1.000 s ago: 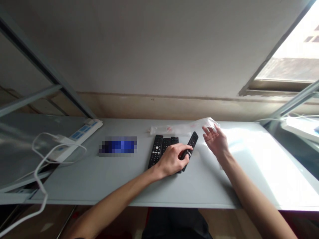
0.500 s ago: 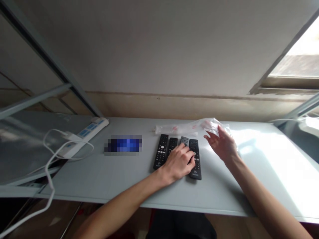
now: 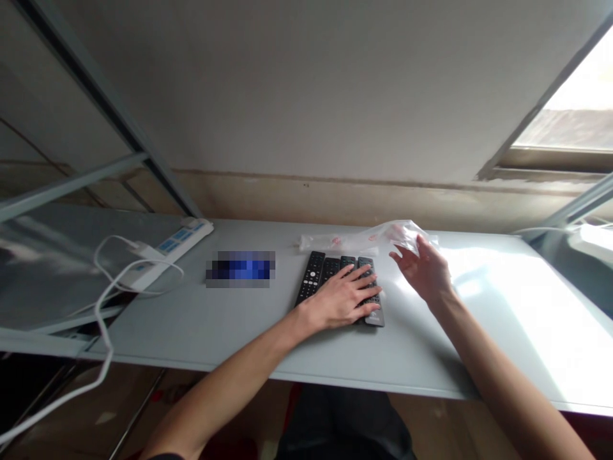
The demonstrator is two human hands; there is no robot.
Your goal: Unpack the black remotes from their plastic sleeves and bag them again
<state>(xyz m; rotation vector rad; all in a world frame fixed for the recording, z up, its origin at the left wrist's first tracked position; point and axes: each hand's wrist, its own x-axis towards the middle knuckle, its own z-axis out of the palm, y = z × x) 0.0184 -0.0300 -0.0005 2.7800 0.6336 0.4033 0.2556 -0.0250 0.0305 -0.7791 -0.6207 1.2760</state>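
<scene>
Several dark remote controls lie side by side on the table, among them a black one (image 3: 312, 273) at the left end and another (image 3: 376, 317) at the right end. My left hand (image 3: 342, 299) rests flat across them with its fingers spread, covering much of the middle ones. Behind the remotes lies a long clear plastic bag (image 3: 354, 241) with red marks. Its right end is raised at my right hand (image 3: 428, 271), whose fingers hold it; the exact grip is partly hidden.
A blurred dark-blue object (image 3: 242, 266) lies left of the remotes. Further left, a white power strip (image 3: 167, 252) with a plugged-in charger trails a white cable (image 3: 103, 345) over the table's edge. Metal frame posts (image 3: 143, 153) stand at the left; a wall runs behind.
My left hand has flattened and spread its fingers over the remotes, which now sit closer together at the right end. My right hand stays at the bag. The view has shifted slightly.
</scene>
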